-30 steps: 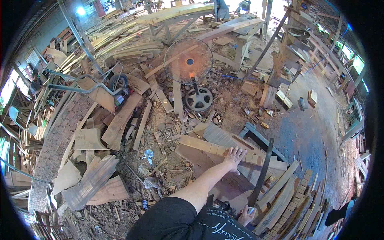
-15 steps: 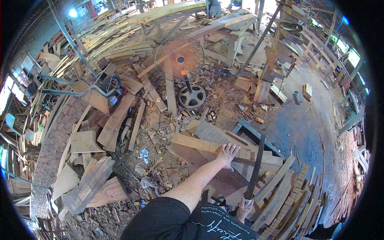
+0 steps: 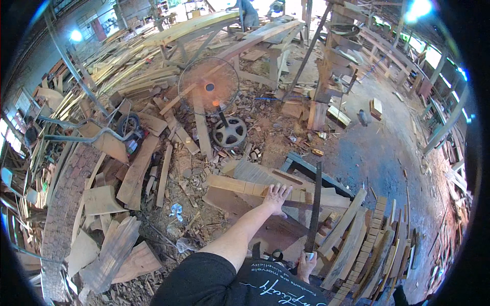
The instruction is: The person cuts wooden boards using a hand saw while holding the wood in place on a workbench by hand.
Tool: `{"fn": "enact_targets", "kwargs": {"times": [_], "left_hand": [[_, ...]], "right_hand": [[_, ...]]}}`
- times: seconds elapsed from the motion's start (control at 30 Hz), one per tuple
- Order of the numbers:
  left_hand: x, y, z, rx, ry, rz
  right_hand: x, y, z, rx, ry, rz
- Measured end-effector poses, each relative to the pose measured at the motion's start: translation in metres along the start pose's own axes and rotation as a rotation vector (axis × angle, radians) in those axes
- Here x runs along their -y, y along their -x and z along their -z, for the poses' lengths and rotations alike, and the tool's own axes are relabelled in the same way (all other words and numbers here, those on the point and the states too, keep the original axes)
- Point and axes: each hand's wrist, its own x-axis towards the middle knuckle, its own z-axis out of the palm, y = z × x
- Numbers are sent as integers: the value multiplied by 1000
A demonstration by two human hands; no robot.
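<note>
My left hand [image 3: 277, 198] lies flat with fingers spread on a long, pale wooden board [image 3: 232, 184] marked with several cross lines. My right hand [image 3: 306, 266], low in view, is wrapped round the handle of a handsaw [image 3: 315, 209]. The long toothed blade points away from me and stands at the board's right end; whether its teeth touch the wood I cannot tell. Beneath the board is a broad brown wooden panel [image 3: 219, 200], partly covered by my left arm.
Curved planks and lined strips [image 3: 365, 250] are stacked at my right. A fan [image 3: 209, 86] on a wheel-shaped base [image 3: 229, 132] stands ahead. A wheelbarrow [image 3: 102, 137] and wood offcuts [image 3: 102, 200] lie left. Beyond the board is a dark frame [image 3: 316, 172]; scraps litter the ground.
The whole scene has shifted left in view as my head turned. My left hand keeps its place on the board. The saw stands slightly more upright in view, still in my right hand.
</note>
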Motion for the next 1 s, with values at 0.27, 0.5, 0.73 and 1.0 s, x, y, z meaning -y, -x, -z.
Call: {"fn": "enact_targets", "kwargs": {"times": [0.27,0.5,0.73,1.0], "left_hand": [[-3,-1,-1,-33,15,-3],[0,-3,-8,-71,45,-1],[3,0,-1,-24,28,-32],[2,-1,-6,-22,51,-67]], "right_hand": [[-36,-13,11,-33,155,154],[-30,-9,3,-44,62,10],[-34,-7,1,-35,109,45],[-43,-6,3,-83,245,16]]}}
